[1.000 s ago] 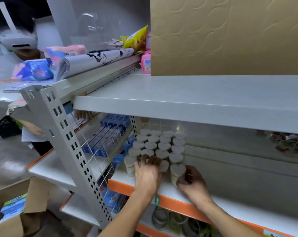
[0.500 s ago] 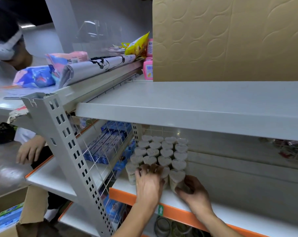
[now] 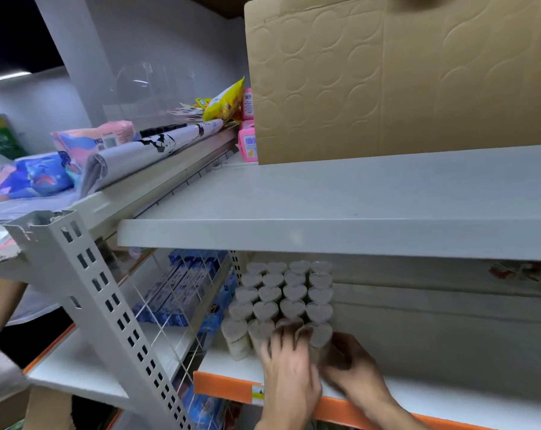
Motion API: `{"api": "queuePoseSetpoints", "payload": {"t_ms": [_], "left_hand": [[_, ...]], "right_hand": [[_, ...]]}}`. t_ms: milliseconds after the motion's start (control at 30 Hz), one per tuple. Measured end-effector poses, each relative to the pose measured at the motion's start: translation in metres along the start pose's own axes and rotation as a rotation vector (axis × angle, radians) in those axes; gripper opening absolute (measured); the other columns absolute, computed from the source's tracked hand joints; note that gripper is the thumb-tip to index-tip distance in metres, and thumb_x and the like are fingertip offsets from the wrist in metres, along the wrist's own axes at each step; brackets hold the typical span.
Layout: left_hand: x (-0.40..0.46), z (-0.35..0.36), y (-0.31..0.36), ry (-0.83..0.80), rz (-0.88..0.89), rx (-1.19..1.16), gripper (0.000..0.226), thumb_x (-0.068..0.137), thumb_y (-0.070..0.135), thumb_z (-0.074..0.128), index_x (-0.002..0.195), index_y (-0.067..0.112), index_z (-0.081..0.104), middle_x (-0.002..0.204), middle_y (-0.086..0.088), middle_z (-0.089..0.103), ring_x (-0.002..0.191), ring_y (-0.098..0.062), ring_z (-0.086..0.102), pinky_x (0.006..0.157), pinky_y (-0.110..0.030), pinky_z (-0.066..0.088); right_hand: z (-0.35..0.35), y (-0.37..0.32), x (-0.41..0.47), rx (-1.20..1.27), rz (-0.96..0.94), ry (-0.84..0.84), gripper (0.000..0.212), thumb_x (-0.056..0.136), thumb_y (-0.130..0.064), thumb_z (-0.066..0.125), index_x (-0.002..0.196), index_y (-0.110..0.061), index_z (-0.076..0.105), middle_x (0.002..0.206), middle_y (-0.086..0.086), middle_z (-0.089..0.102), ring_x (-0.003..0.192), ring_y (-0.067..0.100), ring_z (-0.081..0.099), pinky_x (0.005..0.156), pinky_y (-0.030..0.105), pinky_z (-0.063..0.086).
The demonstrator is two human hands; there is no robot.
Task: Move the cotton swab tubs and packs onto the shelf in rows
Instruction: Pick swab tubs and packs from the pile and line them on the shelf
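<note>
1. While both hands are working the near row, the view is sitting lower and closer than 1 s ago, so the tub block is reading bigger; the block itself isn't growing, same 4-wide rows running front to back.
2. Left hand [image 3: 289, 372] is lying over the near-row tubs, fingers spread and fairly straight on the tops/sides, pressing rather than gripping. Same post as 0.5 s ago, approx.
3. Right hand [image 3: 349, 364] is curling round the near-right heart-lid tub [image 3: 320, 336], clamped on its side. It's sitting closer against the left hand now.
4. Cotton swab tubs [image 3: 286, 294] are standing on the lower shelf [image 3: 449, 395], left end, just beside the wire divider [image 3: 182, 305].
5. Leftmost near tub [image 3: 235, 338] is standing slightly apart w/ a gap to its neighbour.
6. Judgement: squaring-up is nearly done for this row; more tubs/packs prob still need fetching. Cardboard box [image 3: 402, 79] up top is untouched.
</note>
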State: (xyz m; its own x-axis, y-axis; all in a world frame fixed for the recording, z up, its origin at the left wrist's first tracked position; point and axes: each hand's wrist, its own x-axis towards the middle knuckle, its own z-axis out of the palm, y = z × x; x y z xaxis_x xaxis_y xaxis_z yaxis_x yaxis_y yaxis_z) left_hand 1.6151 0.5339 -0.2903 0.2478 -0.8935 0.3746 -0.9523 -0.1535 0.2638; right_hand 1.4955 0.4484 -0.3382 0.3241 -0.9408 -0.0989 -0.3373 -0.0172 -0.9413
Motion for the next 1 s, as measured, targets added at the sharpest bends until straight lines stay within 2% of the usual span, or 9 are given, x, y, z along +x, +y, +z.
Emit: {"api": "queuePoseSetpoints", "payload": {"t_ms": [67, 133, 267, 367, 433, 500, 600, 900, 1000], "left_hand": [[-0.001, 0.002, 0.009, 0.011, 0.062, -0.023, 0.06, 0.047, 0.029, 0.069, 0.107, 0.028, 0.07, 0.111, 0.003, 0.066, 0.102, -0.02, 0.058, 0.087, -0.036, 0.04], [-0.001, 0.004, 0.018, 0.026, 0.138, -0.016, 0.053, 0.046, 0.029, 0.071, 0.098, 0.027, 0.071, 0.1, 0.003, 0.067, 0.091, -0.019, 0.057, 0.081, -0.031, 0.036], [0.004, 0.005, 0.04, -0.009, 0.307, 0.022, 0.035, 0.046, 0.031, 0.072, 0.079, 0.028, 0.066, 0.078, 0.007, 0.061, 0.07, -0.016, 0.059, 0.068, -0.026, 0.036], [0.008, 0.004, 0.06, -0.12, 0.331, 0.079, 0.026, 0.048, 0.037, 0.073, 0.074, 0.032, 0.067, 0.071, 0.012, 0.06, 0.064, -0.01, 0.061, 0.058, -0.019, 0.045], [0.01, 0.007, 0.072, -0.199, 0.323, 0.051, 0.024, 0.062, 0.035, 0.066, 0.085, 0.03, 0.07, 0.081, 0.008, 0.065, 0.075, -0.014, 0.065, 0.065, -0.019, 0.049], [0.014, 0.01, 0.087, -0.261, 0.31, 0.044, 0.031, 0.076, 0.031, 0.055, 0.104, 0.028, 0.068, 0.101, 0.001, 0.066, 0.094, -0.023, 0.064, 0.079, -0.027, 0.05], [0.021, 0.018, 0.113, -0.429, 0.314, 0.094, 0.038, 0.089, 0.029, 0.047, 0.125, 0.025, 0.057, 0.125, -0.005, 0.057, 0.117, -0.03, 0.053, 0.096, -0.036, 0.043], [0.033, 0.039, 0.186, -0.545, 0.332, 0.06, 0.04, 0.091, 0.035, 0.048, 0.13, 0.027, 0.055, 0.131, -0.004, 0.057, 0.122, -0.027, 0.054, 0.099, -0.032, 0.045], [0.032, 0.045, 0.213, -0.598, 0.363, 0.079, 0.042, 0.091, 0.035, 0.049, 0.131, 0.027, 0.055, 0.132, -0.005, 0.057, 0.123, -0.028, 0.054, 0.099, -0.033, 0.046]], "right_hand": [[-0.004, -0.006, -0.001, -0.066, 0.019, 0.005, 0.033, 0.081, -0.038, 0.072, 0.112, -0.036, 0.061, 0.108, -0.01, 0.072, 0.098, 0.01, 0.067, 0.085, 0.025, 0.051], [-0.012, -0.008, -0.001, -0.157, 0.023, -0.003, 0.034, 0.087, -0.041, 0.066, 0.119, -0.034, 0.058, 0.117, -0.008, 0.07, 0.103, 0.012, 0.065, 0.085, 0.021, 0.047], [-0.044, -0.003, -0.004, -0.337, 0.017, -0.049, 0.044, 0.085, -0.023, 0.066, 0.129, -0.02, 0.058, 0.127, -0.001, 0.066, 0.115, 0.014, 0.062, 0.086, 0.012, 0.041], [-0.077, 0.002, -0.007, -0.458, 0.043, -0.093, 0.047, 0.083, -0.013, 0.064, 0.129, -0.018, 0.059, 0.131, -0.001, 0.064, 0.118, 0.013, 0.06, 0.092, 0.011, 0.041], [-0.101, 0.002, -0.01, -0.541, 0.066, -0.122, 0.046, 0.084, -0.017, 0.063, 0.13, -0.02, 0.059, 0.132, -0.002, 0.063, 0.119, 0.011, 0.059, 0.089, 0.008, 0.039], [-0.125, 0.001, -0.014, -0.615, 0.09, -0.133, 0.047, 0.085, -0.021, 0.063, 0.132, -0.02, 0.058, 0.133, -0.001, 0.062, 0.121, 0.01, 0.058, 0.087, 0.006, 0.036], [-0.158, -0.002, -0.021, -0.715, 0.116, -0.15, 0.049, 0.086, -0.028, 0.062, 0.134, -0.022, 0.057, 0.137, -0.001, 0.059, 0.125, 0.012, 0.055, 0.097, 0.014, 0.039], [-0.242, 0.001, -0.056, -0.805, 0.156, -0.16, 0.056, 0.082, -0.037, 0.064, 0.135, -0.022, 0.056, 0.14, 0.001, 0.057, 0.127, 0.017, 0.054, 0.102, 0.023, 0.044], [-0.272, 0.009, -0.069, -0.823, 0.187, -0.166, 0.055, 0.082, -0.038, 0.065, 0.133, -0.021, 0.057, 0.137, 0.003, 0.059, 0.125, 0.019, 0.055, 0.097, 0.022, 0.045]]}}
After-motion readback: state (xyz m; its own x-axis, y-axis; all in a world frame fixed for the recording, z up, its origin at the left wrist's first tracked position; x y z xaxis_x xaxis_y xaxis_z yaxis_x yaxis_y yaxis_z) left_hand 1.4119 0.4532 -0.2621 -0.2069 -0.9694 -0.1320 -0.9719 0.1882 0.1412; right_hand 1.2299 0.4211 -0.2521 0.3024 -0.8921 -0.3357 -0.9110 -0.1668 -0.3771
